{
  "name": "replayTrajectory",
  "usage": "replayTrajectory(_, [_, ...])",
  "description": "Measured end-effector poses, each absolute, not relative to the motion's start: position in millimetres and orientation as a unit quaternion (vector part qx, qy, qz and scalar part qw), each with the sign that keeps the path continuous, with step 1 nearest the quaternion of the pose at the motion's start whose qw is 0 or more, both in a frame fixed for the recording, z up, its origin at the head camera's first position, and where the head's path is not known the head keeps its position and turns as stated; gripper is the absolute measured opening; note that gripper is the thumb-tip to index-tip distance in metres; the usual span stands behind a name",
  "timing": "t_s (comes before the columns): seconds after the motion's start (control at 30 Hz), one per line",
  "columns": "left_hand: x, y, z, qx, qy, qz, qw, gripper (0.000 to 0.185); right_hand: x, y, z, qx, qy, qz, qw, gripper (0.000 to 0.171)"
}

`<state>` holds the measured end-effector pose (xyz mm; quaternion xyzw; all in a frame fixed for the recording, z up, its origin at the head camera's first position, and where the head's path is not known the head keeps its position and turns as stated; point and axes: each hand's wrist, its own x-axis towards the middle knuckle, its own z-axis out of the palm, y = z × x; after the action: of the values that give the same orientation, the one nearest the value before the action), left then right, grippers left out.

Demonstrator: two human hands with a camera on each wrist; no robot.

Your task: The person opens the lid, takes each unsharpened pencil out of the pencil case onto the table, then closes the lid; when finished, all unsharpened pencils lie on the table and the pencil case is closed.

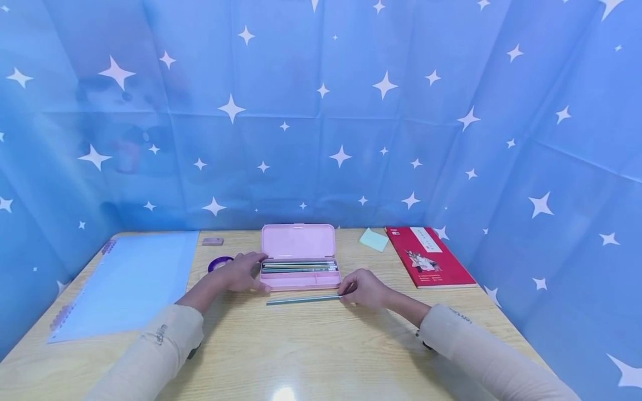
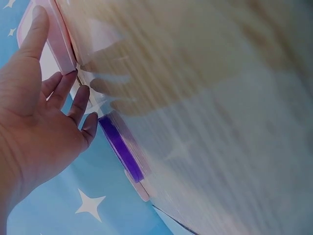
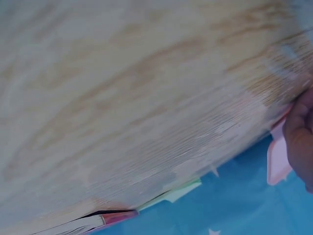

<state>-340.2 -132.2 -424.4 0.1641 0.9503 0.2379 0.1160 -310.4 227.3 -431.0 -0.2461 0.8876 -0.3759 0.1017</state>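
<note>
From the head camera, a pink pencil case (image 1: 300,264) lies open at the middle of the desk (image 1: 321,345), with pencils in its tray. The left hand (image 1: 242,273) rests against the case's left end, fingers spread fairly wide and straight. The right hand (image 1: 364,288) pinches the right end of a pencil (image 1: 302,300) lying on the desk just near the case. Held only at one end, the pencil may swing or roll away.

The left wrist camera shows the fingers (image 2: 62,88) straight, touching the case edge (image 2: 58,36); with so light a brace, the case could slide. A purple tape roll (image 2: 120,147) sits beside them.

The right wrist camera is blurred; only a fingertip (image 3: 299,132) shows, so the hold cannot be told there.
</note>
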Motion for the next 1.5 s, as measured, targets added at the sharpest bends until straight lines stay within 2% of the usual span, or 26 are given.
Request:
replayTrajectory(0.4, [-341.5, -132.9, -424.8, 0.174, 0.948, 0.240, 0.116, 0.104, -312.9, 225.2, -418.8, -0.253, 0.894, -0.357, 0.098, 0.008])
replayTrajectory(0.73, [-341.2, -133.5, -424.0, 0.177, 0.948, 0.241, 0.111, 0.103, -330.9, 210.5, -400.6, -0.255, 0.901, -0.348, 0.052, 0.010])
replayTrajectory(1.23, [-340.6, -130.5, -424.9, 0.169, 0.951, 0.236, 0.111, 0.102, -362.1, 195.7, -411.0, -0.224, 0.914, -0.335, 0.038, 0.010])
replayTrajectory(1.5, [-341.3, -131.5, -425.6, 0.171, 0.950, 0.239, 0.111, 0.103, -369.0, 194.1, -414.6, -0.203, 0.924, -0.320, 0.059, 0.010])
